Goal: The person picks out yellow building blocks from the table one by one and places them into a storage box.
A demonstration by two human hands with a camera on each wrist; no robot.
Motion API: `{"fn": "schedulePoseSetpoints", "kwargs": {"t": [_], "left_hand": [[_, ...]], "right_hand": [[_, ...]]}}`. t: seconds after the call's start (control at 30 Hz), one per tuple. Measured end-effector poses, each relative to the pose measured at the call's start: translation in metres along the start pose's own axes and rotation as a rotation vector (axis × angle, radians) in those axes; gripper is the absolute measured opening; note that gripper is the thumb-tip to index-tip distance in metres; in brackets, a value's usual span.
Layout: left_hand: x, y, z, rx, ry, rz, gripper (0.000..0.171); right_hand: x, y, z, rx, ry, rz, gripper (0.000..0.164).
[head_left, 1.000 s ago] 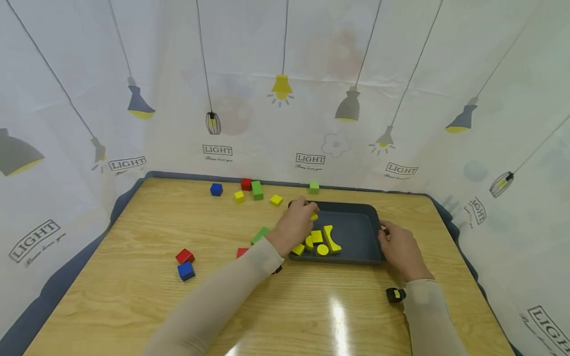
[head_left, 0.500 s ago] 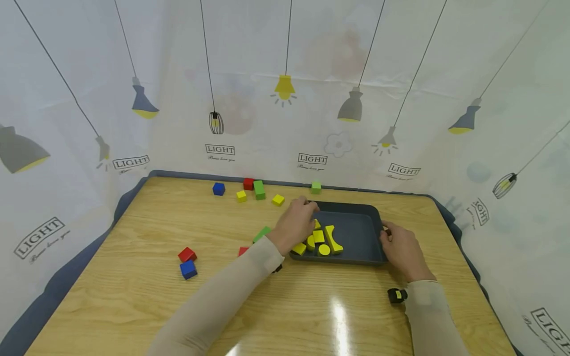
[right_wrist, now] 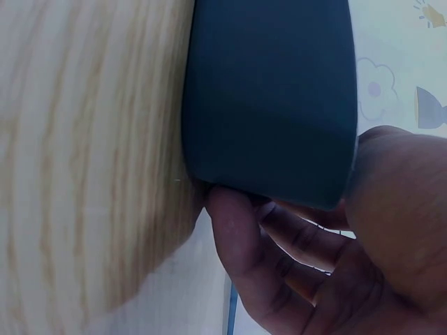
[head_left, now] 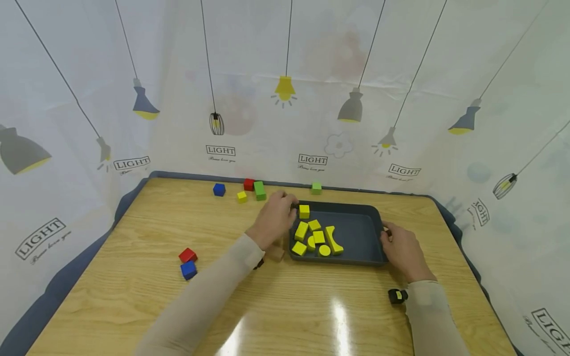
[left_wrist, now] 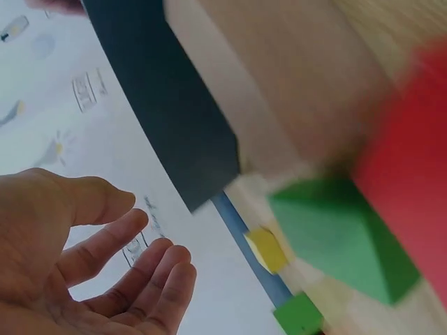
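Observation:
My left hand (head_left: 273,217) is just outside the left rim of a dark grey tray (head_left: 356,237). In the left wrist view its fingers (left_wrist: 167,279) are loosely bent, with nothing between them and the thumb. My right hand (head_left: 405,249) grips the tray's right end; the right wrist view has its fingers curled against the tray's end wall (right_wrist: 272,105). Several yellow blocks lie in the tray's left half, among them an arch-shaped block (head_left: 332,241), a round block (head_left: 324,250) and a cube (head_left: 304,211). A yellow block (left_wrist: 265,250) outside the tray appears beyond my left hand in the left wrist view.
Along the table's back edge are a blue cube (head_left: 219,189), a red cube (head_left: 249,184), a small yellow cube (head_left: 242,197) and green blocks (head_left: 260,191). Another red block (head_left: 188,255) and blue block (head_left: 189,270) lie left. A plain wooden block (head_left: 276,253) is by my left wrist.
My left hand has let go of a yellow block in the tray and moved left past the rim, uncovering more yellow blocks. My right hand stays on the tray.

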State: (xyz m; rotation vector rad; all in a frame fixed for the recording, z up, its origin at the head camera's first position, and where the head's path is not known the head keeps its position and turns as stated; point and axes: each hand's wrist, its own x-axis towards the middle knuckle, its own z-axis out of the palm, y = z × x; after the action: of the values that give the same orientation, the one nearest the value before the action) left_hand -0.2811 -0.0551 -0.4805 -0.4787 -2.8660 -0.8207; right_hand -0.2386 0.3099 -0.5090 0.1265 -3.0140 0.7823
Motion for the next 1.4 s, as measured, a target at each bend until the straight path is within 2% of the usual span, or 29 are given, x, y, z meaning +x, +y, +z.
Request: {"fn": "schedulePoseSetpoints", "kwargs": {"t": [0.37,0.57,0.9,1.2,1.4], "left_hand": [[-0.004,-0.038,-0.016,0.022,0.042,-0.107,0.031],[-0.006,-0.056,-0.027,0.028,0.025,-0.167,0.034],[-0.005,-0.083,-0.04,0.117,0.005,-0.25,0.046],[-0.01,-0.092,-0.043,0.14,-0.078,-0.282,0.054],[-0.01,-0.094,-0.042,0.108,-0.079,-0.29,0.043]], "right_hand": [[0.0,0.001,-0.001,-0.003,0.011,0.003,0.048],[0.001,0.0,0.0,-0.001,0.004,0.01,0.049],[0.002,0.0,0.001,0.004,0.017,0.008,0.049],[0.0,0.003,0.004,0.005,0.024,0.006,0.049],[0.0,0.002,0.004,0.005,0.015,0.008,0.05]]}}
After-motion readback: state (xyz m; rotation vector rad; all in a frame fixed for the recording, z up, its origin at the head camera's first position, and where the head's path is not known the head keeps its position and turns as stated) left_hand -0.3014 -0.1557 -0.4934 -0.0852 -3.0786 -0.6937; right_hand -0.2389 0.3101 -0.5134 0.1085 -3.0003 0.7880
